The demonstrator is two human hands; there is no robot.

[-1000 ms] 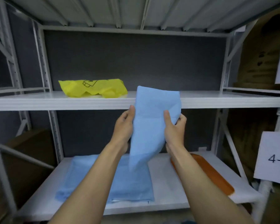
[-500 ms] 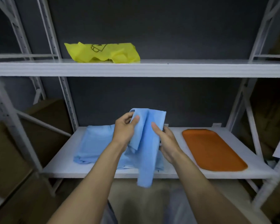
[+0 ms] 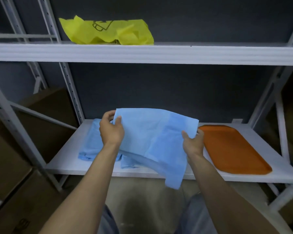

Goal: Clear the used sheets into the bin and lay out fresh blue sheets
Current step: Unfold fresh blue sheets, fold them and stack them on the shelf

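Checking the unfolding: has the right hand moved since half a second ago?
Yes. The right hand moved rightward, up to the left edge of the orange tray, pulling the blue sheet open away from the left hand.

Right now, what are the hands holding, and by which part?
One blue sheet, spread between both hands: the left hand pinches its upper left corner, the right hand grips its right edge. Its lower part hangs free.

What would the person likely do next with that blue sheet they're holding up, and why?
Probably spread the hands wider to open the blue sheet flat. The left hand and right hand each pinch an edge, yet the sheet shows folds and one corner droops below the shelf edge.
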